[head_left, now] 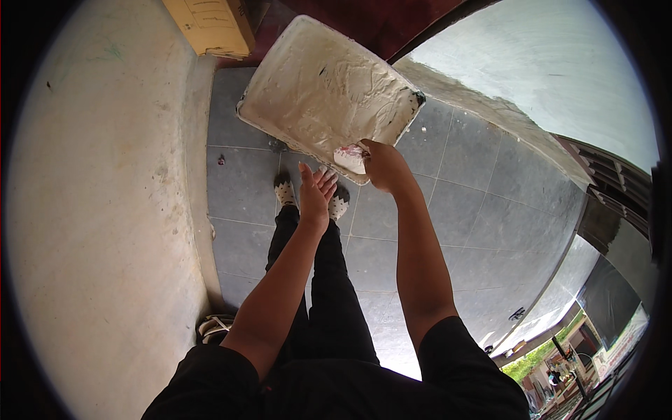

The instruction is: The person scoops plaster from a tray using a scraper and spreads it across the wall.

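A large, shallow rectangular tray holds a thick cream-white paste, streaked and smeared across its bottom. At its near corner, my right hand grips a small flat scraper coated in white, with pinkish patches; its exact shape is partly hidden. My left hand is held open beside that corner, just to the left of the scraper, palm showing and white residue on the fingers. Below it are my feet in dotted socks on the tiles.
A pale wall runs along the left. A cardboard box and dark red surface lie at the top. Grey floor tiles extend around me. A pale wall with dark grilles stands right; an outdoor area with greenery and clutter shows at lower right.
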### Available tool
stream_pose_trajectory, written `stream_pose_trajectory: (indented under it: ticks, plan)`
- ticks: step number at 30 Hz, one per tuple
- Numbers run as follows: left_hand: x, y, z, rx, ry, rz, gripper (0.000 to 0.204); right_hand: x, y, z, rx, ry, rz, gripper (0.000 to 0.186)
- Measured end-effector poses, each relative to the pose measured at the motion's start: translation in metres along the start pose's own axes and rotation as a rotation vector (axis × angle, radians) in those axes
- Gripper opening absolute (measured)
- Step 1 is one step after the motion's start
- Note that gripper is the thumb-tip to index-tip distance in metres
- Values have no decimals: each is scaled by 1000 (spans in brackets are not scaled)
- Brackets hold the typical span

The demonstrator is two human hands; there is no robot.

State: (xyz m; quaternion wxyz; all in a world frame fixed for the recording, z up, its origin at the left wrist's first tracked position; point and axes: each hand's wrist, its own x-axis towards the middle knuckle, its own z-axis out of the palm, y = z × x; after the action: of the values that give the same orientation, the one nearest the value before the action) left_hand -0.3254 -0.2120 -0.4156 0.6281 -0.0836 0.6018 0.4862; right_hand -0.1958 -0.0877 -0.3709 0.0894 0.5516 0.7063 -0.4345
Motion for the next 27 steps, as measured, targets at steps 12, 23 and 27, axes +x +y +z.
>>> stream_pose_trajectory:
  ticks: [12,23,27]
  plan:
    - [0,3,-6,13,-46,1,103,25,-6,1,35,-26,-19,46]
    - [4,-1,-14,59,-77,1,104,46,14,11,216,-53,-55,35]
    - [3,1,-18,21,-53,-13,105,26,3,-2,659,-24,54,32]
